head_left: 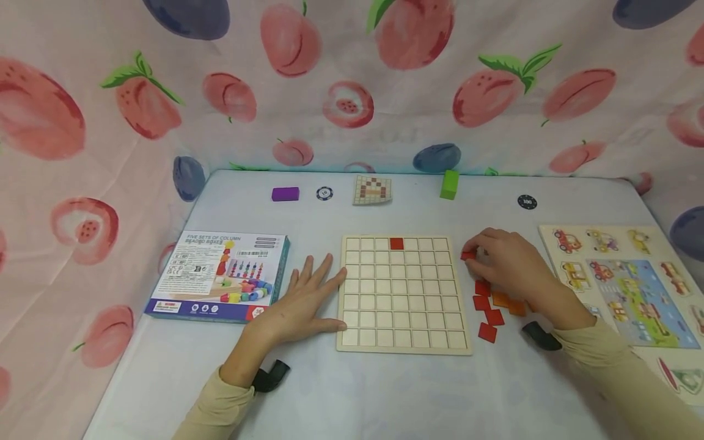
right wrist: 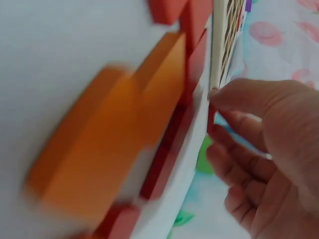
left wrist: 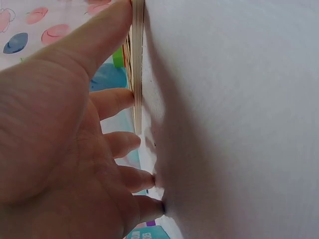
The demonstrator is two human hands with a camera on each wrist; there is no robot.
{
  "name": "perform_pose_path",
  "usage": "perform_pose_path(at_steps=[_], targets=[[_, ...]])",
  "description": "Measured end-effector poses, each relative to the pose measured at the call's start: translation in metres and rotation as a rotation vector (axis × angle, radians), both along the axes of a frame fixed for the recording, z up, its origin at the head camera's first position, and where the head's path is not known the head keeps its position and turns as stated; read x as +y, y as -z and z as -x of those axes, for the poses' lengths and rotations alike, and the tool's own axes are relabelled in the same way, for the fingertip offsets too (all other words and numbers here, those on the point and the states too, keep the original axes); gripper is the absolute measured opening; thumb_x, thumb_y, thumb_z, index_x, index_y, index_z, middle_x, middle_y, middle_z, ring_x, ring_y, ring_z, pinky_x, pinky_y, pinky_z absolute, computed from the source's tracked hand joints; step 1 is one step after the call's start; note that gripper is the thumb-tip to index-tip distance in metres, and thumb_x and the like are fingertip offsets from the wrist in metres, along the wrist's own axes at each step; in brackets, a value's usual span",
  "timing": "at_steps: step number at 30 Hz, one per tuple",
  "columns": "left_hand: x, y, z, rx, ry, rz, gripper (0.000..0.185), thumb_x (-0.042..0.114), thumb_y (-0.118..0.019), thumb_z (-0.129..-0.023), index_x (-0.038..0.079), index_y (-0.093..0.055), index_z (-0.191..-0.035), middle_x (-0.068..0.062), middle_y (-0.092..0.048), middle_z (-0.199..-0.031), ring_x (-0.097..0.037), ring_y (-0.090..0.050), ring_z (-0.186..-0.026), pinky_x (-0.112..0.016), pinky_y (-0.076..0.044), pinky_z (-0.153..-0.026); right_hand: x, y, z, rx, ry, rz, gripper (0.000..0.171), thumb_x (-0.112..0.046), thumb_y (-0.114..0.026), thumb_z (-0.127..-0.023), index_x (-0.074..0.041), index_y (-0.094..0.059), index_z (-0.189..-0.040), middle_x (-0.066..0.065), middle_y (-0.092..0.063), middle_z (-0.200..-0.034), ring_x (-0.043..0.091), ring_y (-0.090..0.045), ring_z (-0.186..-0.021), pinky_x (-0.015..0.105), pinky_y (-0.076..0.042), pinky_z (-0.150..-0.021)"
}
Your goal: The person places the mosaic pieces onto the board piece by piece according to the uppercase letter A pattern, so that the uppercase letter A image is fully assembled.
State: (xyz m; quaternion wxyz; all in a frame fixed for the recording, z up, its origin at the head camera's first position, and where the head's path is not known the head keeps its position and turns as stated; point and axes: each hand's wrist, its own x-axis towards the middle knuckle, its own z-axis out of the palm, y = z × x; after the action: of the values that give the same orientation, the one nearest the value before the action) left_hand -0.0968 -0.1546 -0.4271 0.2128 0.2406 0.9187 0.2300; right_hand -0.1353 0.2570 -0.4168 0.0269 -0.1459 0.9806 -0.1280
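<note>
A wooden grid board [head_left: 404, 348] lies mid-table, one red square tile [head_left: 396, 244] in its top row. At the board's left edge rests my left hand [head_left: 299, 305], fingers spread, with thumb and index fingertip touching the rim. In the left wrist view the other fingers [left wrist: 142, 209] reach down toward the tabletop. My right hand [head_left: 508, 269] pinches a small red tile [right wrist: 211, 118] between thumb and fingers, just right of the board. Below that hand lie several loose red tiles [head_left: 487, 332] and orange tiles [head_left: 516, 307], partly covered by it.
A boxed bead set [head_left: 220, 275] lies at left, a vehicle picture puzzle [head_left: 649, 305] at right. Along the back are a purple block [head_left: 285, 194], two chips [head_left: 324, 193], a pattern card [head_left: 372, 190] and a green block [head_left: 449, 185]. Fruit-print cloth [head_left: 352, 61] hangs behind.
</note>
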Motion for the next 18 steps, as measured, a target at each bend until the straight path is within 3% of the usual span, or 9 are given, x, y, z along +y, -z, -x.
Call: perform_pose_path(at_steps=[9,18], targets=[[-0.002,0.001,0.0,-0.003,-0.001,-0.008,0.098,0.048,-0.082,-0.092,0.017,-0.03,-0.17,-0.014,-0.002,-0.182,-0.05,0.009,-0.166,-0.074,-0.001,-0.131,-0.048,0.002,0.018,0.016,-0.183,0.092,0.019,-0.019,-0.081,-0.094,-0.014,-0.08,-0.112,0.006,-0.078,-0.112,0.026,-0.071,-0.101,0.046,-0.061,-0.09],[-0.002,0.002,0.0,0.003,0.004,0.0,0.097,0.051,-0.08,-0.093,0.019,-0.03,-0.17,-0.012,-0.001,-0.182,-0.049,0.01,-0.166,-0.074,-0.001,-0.131,-0.074,0.003,0.027,-0.027,-0.252,0.114,0.017,-0.017,-0.081,-0.094,-0.016,-0.082,-0.111,0.001,-0.077,-0.113,0.024,-0.072,-0.109,0.046,-0.061,-0.095]])
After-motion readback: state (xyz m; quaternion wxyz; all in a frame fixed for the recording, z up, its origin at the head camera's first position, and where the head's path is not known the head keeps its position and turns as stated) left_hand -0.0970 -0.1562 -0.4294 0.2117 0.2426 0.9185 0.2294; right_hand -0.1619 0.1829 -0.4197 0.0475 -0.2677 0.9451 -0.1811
